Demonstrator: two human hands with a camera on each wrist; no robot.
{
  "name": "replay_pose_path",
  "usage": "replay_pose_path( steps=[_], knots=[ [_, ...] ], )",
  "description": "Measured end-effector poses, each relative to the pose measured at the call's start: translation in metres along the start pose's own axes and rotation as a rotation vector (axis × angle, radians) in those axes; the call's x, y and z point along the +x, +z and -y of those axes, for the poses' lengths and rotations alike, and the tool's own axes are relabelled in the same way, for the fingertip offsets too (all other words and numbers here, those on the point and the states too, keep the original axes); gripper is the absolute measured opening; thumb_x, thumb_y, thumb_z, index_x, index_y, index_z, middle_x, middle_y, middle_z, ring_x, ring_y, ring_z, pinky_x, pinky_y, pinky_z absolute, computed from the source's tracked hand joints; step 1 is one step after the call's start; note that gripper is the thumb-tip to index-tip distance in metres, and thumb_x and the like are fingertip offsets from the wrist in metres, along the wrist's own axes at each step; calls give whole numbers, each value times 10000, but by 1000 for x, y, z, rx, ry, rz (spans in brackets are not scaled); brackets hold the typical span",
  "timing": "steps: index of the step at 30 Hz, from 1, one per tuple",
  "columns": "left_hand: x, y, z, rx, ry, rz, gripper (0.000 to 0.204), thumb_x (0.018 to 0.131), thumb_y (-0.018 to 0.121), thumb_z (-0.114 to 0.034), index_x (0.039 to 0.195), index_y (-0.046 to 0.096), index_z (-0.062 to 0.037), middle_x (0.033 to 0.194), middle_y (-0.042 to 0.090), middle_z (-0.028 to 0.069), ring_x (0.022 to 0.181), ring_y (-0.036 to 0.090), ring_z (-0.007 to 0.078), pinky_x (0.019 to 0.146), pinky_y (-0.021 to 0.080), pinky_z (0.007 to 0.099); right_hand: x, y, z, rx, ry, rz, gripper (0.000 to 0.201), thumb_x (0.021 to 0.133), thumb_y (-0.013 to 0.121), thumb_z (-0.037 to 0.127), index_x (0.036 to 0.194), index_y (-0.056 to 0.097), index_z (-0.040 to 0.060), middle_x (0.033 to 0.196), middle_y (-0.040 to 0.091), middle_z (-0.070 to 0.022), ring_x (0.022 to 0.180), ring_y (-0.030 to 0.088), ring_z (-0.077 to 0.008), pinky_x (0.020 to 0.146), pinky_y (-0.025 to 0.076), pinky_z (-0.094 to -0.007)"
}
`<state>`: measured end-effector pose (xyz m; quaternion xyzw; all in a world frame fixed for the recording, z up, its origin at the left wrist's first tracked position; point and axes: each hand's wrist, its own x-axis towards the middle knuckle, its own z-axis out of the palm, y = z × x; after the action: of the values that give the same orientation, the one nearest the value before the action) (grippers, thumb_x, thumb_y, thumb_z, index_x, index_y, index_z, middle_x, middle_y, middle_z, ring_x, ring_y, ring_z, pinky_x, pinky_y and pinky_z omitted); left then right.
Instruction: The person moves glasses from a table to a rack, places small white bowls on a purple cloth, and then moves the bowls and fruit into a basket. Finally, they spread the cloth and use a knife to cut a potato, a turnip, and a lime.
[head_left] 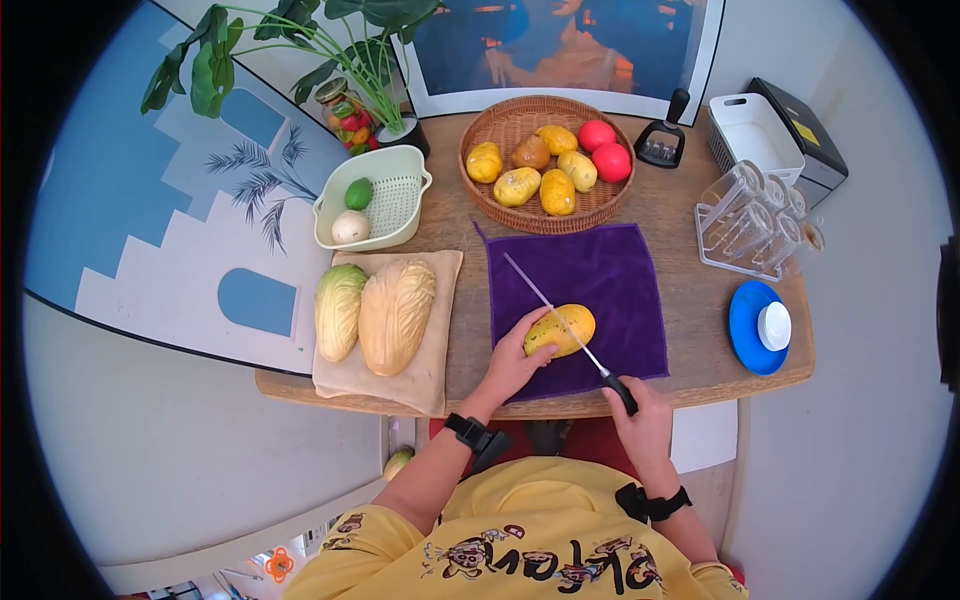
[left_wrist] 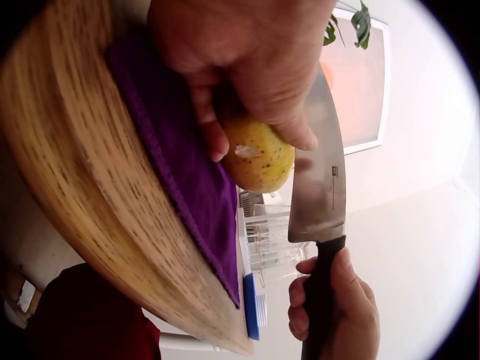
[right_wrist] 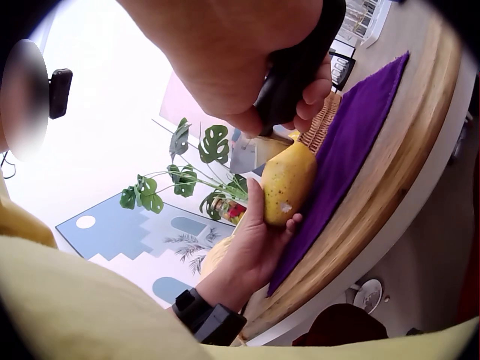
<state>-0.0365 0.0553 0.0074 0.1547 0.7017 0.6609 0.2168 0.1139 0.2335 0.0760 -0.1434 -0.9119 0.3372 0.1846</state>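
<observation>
A yellow speckled fruit lies on a purple cloth. My left hand grips its left side; the left wrist view shows thumb and fingers on either side of the fruit. My right hand holds a knife by its black handle. The blade crosses over the fruit, pointing up and left. In the left wrist view the blade stands beside the fruit, near the left thumb. Whether its edge touches the skin, I cannot tell.
A wicker basket of yellow and red produce stands behind the cloth. Cabbages lie on a beige cloth at left, below a green colander. At right are a glass rack and a blue plate.
</observation>
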Motion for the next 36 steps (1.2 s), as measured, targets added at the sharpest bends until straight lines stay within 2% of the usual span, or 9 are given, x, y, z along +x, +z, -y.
replay_pose_path(
  steps=[2, 4, 7, 11, 21, 24, 26, 29, 36],
  knots=[
    [0, 1, -1, 18, 19, 1, 589, 942, 694, -91, 1487, 471, -125, 1218, 652, 79, 828, 648, 113, 723, 563, 266, -1, 1, 4, 42, -23, 96, 247, 888, 766, 237, 976, 705, 15, 837, 698, -175, 740, 679, -373, 643, 526, -429],
    [0, 0, -2, 17, 14, 8, 574, 957, 676, -94, 1491, 467, -129, 1247, 644, 83, 866, 651, 119, 734, 570, 267, -2, 3, 0, 49, -66, 101, 247, 889, 765, 237, 980, 704, 15, 837, 700, -171, 742, 681, -370, 643, 530, -424],
    [0, -1, 1, -5, 29, 14, 545, 985, 642, -102, 1498, 460, -135, 1311, 621, 86, 958, 649, 130, 764, 582, 268, -2, 2, 0, 109, -1, 101, 252, 895, 760, 241, 985, 702, 13, 836, 698, -172, 749, 680, -377, 651, 530, -425],
    [2, -2, 6, -55, 41, 51, 519, 1018, 601, -131, 1513, 446, -139, 1387, 580, 79, 1094, 619, 141, 802, 590, 271, 5, -6, -6, 69, 85, -25, 256, 904, 753, 245, 985, 701, 7, 836, 690, -185, 749, 671, -388, 656, 519, -433],
    [1, -4, 5, -52, 40, 62, 511, 1029, 587, -161, 1520, 446, -145, 1381, 593, 82, 1119, 616, 149, 806, 599, 277, -3, 0, 0, -1, 22, 0, 248, 896, 762, 245, 970, 701, 17, 816, 683, -175, 730, 664, -375, 646, 514, -434],
    [2, -3, 7, -33, 26, 46, 515, 1028, 593, -172, 1521, 449, -142, 1373, 601, 102, 1155, 618, 189, 879, 574, 306, -4, 1, 5, 32, -6, 38, 244, 892, 766, 247, 963, 706, 22, 817, 689, -164, 730, 671, -365, 641, 518, -431],
    [4, -4, 11, 105, 132, 31, 525, 1020, 612, -185, 1516, 450, -127, 1363, 610, 123, 1195, 613, 226, 978, 517, 330, -3, 1, 5, 53, -28, 71, 245, 890, 768, 249, 963, 708, 24, 818, 692, -158, 730, 673, -362, 638, 519, -429],
    [0, -2, 9, 63, 102, -42, 518, 1008, 633, -191, 1491, 467, -107, 1339, 623, 141, 1219, 607, 242, 1039, 465, 342, -3, -1, 3, 83, -45, 62, 247, 891, 768, 246, 977, 710, 22, 826, 696, -156, 730, 676, -359, 636, 518, -422],
    [3, -4, 7, 64, 95, 45, 573, 963, 700, -183, 1472, 452, -99, 1331, 619, 137, 1210, 602, 217, 1028, 466, 326, 6, -11, -8, 82, 130, -70, 260, 899, 765, 238, 982, 703, 0, 820, 682, -191, 717, 660, -381, 639, 512, -417]
  ],
)
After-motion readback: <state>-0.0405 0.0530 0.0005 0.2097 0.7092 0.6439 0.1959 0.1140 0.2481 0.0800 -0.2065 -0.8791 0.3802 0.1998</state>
